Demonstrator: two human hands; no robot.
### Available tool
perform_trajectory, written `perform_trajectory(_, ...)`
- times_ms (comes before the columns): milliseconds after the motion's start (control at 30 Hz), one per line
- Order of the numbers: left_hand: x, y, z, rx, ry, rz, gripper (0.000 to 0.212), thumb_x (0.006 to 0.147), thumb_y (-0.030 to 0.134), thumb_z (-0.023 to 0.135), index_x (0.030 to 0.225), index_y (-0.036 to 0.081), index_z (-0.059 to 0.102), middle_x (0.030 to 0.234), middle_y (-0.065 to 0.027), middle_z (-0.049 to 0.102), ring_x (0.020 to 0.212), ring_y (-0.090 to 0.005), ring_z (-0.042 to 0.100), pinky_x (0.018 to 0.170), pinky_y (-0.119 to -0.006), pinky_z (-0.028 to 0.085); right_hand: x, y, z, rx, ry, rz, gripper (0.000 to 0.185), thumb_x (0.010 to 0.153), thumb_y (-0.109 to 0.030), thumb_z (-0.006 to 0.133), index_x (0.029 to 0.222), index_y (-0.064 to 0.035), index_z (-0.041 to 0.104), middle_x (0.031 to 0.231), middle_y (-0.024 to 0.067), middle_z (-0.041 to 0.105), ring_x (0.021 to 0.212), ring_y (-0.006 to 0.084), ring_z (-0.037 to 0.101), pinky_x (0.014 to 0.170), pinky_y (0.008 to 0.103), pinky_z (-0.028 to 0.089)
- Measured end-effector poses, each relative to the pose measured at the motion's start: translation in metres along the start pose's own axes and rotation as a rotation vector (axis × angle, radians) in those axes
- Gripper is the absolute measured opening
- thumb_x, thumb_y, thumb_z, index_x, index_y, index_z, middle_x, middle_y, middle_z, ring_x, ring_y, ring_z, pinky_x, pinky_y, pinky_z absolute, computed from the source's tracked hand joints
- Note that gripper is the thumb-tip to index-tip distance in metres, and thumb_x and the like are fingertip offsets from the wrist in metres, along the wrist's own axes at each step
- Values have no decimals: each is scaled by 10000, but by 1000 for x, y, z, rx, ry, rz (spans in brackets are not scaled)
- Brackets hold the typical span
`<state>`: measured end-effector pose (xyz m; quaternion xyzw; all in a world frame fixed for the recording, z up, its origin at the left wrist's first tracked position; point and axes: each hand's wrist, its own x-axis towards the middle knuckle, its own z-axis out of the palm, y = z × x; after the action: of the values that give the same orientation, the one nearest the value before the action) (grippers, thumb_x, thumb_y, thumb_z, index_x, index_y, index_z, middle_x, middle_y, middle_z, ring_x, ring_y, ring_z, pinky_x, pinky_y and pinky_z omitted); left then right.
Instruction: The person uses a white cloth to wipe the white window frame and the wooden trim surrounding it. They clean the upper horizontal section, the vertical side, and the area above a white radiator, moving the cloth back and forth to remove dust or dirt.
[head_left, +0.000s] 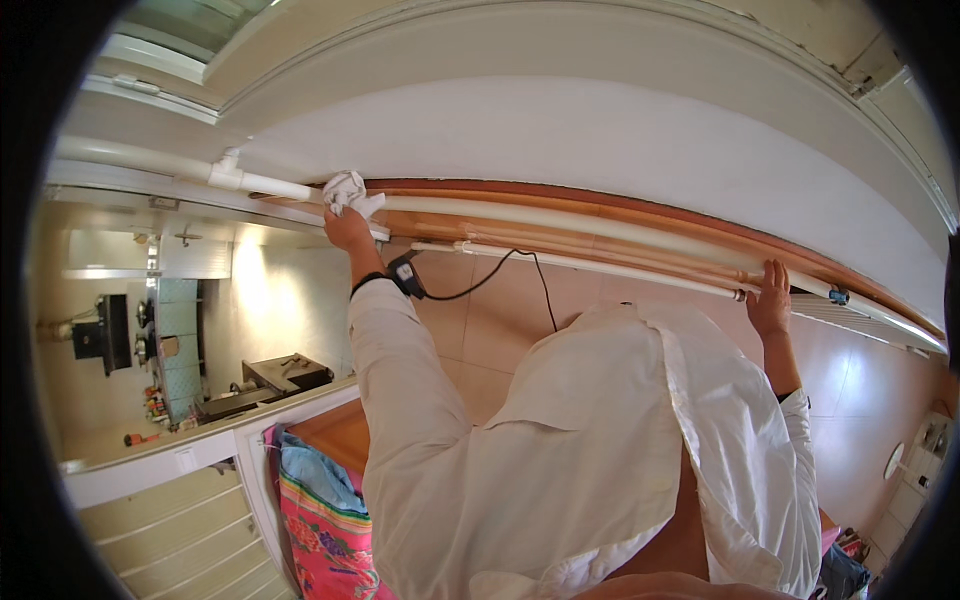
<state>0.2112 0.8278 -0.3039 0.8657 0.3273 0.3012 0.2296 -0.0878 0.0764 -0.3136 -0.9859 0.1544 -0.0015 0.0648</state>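
Note:
A crumpled white cloth (346, 190) is gripped in my left hand (349, 229), pressed against a long white pipe (555, 216) that runs along the wall. Farther right, the fingers of my right hand (771, 300) rest at the same pipe, extended and holding nothing that I can see. Near that hand a blue-handled valve (838, 295) is fitted on the pipe. Below runs a thinner white pipe (600, 267). A black device (405, 276) sits at my left wrist, with a black cable (480, 289) leading from it towards my body.
Behind the pipes is an orange-brown wooden board (465, 223). At left, a doorway frame (217, 439) opens on a kitchen with a stove (142, 330). A bright floral cloth (322, 525) hangs below. Pinkish floor tiles (480, 322) lie beneath me; a radiator (847, 319) is at right.

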Motion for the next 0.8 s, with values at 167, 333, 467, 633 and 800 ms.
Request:
perform_trajectory(167,19,-21,40,139,-236,261,398,840,163,613,1229,85,577,1161,-250,614,1037,-454,603,875,-505,499,10,-14,-3,-66,-102,36,813,780,-156,738,1448,46,322,1515,254,321,1442,395,257,1177,438,294)
perform_trajectory(333,-82,49,32,76,-176,470,402,794,72,636,1192,64,581,1148,-236,569,1013,-456,596,842,-511,515,9,-30,-2,-166,-157,153,868,791,-221,737,1466,65,270,1537,266,281,1462,411,195,1195,440,256)
perform_trajectory(467,-160,84,6,-56,-318,637,508,773,-2,639,1266,83,551,1181,-212,557,1055,-438,585,863,-500,522,12,-33,6,-253,-197,171,897,803,-263,722,1481,72,241,1547,274,258,1471,425,163,1200,445,242)
perform_trajectory(633,-221,106,-1,-230,-427,792,581,787,3,649,1343,96,507,1252,-193,528,1108,-427,561,885,-484,520,10,-29,10,-243,-204,163,922,810,-266,708,1502,66,196,1561,265,234,1481,420,137,1206,443,226)
perform_trajectory(800,-203,86,-3,-258,-310,704,587,774,-19,646,1336,81,508,1209,-205,561,1109,-432,561,883,-478,512,9,-32,2,-193,-204,159,931,807,-261,709,1503,65,183,1564,261,231,1480,421,133,1210,444,214)
